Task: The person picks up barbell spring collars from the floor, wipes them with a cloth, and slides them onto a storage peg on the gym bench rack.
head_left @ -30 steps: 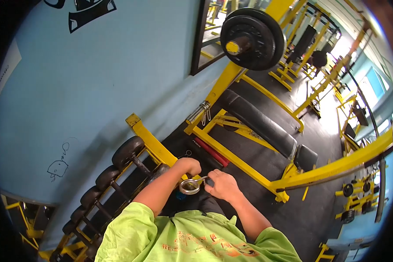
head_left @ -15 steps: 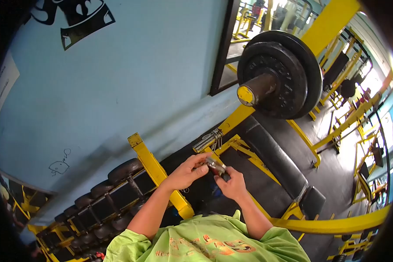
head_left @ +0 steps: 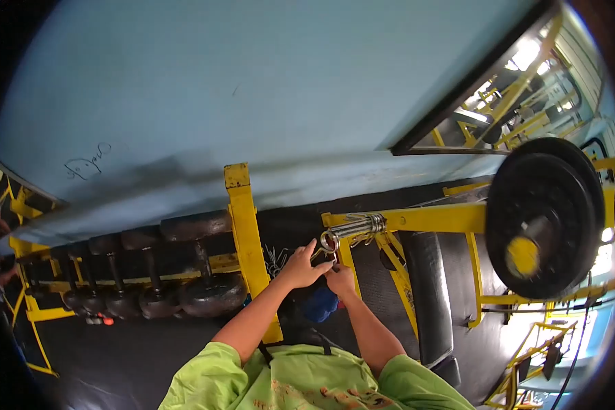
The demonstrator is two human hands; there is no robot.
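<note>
A metal peg (head_left: 352, 227) with an open ring-like end juts from a yellow frame. Several spring collars (head_left: 374, 225) hang bunched on it. Just below the peg's end, my right hand (head_left: 342, 281) is closed around a small metal spring collar (head_left: 334, 257), mostly covered by the fingers. My left hand (head_left: 301, 268) is beside it on the left, index finger and thumb stretched apart, close to the collar and peg end. Whether the left thumb touches the collar I cannot tell.
Dumbbells (head_left: 201, 258) sit on a rack at left, beside a yellow post (head_left: 246, 239). Black weight plates (head_left: 547, 212) stand at right on a yellow frame. A black padded bench (head_left: 432, 294) lies below. More wire collars (head_left: 275, 261) hang near the post. A mirror (head_left: 506, 89) is on the wall.
The view has turned, so the plates appear farther right and lower. My hands, earlier together around a metal piece away from the peg, are now at the peg's end; the left fingers have spread.
</note>
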